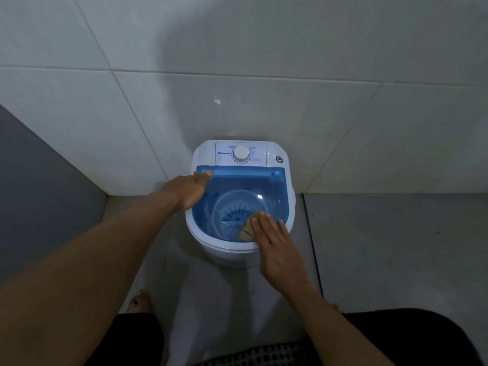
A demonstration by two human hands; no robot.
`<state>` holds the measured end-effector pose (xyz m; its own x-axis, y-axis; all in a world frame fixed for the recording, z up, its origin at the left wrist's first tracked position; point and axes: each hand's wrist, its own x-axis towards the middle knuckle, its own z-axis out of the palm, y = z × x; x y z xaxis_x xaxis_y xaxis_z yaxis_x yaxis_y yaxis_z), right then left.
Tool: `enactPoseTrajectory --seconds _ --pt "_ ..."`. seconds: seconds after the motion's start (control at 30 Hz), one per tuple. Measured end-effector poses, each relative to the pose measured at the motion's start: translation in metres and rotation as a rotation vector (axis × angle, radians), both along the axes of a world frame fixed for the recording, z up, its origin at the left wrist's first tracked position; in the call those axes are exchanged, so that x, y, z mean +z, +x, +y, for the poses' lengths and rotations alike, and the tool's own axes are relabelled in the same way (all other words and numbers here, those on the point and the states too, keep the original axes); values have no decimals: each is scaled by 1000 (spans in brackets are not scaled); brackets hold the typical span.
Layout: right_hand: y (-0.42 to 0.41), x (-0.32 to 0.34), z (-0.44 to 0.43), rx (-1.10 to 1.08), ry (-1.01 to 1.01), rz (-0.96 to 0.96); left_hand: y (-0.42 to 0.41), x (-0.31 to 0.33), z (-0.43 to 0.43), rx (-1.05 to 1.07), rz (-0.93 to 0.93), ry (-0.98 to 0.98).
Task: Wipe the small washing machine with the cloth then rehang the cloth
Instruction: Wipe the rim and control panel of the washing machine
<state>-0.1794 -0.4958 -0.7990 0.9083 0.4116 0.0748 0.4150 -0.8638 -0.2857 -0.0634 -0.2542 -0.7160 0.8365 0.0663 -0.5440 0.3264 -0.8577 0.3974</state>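
Note:
A small white washing machine (232, 256) with a see-through blue lid (248, 186) stands on the floor against the tiled wall. A white dial (241, 154) sits on its back panel. My left hand (188, 190) grips the lid's left edge, thumb on the back left corner. My right hand (274, 247) lies flat on the front right of the lid and presses a small tan cloth (245, 229) against it. Most of the cloth is hidden under my fingers.
The machine sits near a corner, with a grey wall (39, 194) to the left and white wall tiles (237, 88) behind. Grey floor tiles (396, 247) spread to the right. My bare foot (138, 301) stands on the floor in front of the machine.

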Motion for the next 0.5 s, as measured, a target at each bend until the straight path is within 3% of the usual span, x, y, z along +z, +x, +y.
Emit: enactPoseTrajectory --seconds 0.2,0.5 --pt "-4 0 32 -255 70 -15 1 -3 0 32 2 -27" --pt "-3 0 115 153 -40 -16 0 1 -2 21 -9 -9"
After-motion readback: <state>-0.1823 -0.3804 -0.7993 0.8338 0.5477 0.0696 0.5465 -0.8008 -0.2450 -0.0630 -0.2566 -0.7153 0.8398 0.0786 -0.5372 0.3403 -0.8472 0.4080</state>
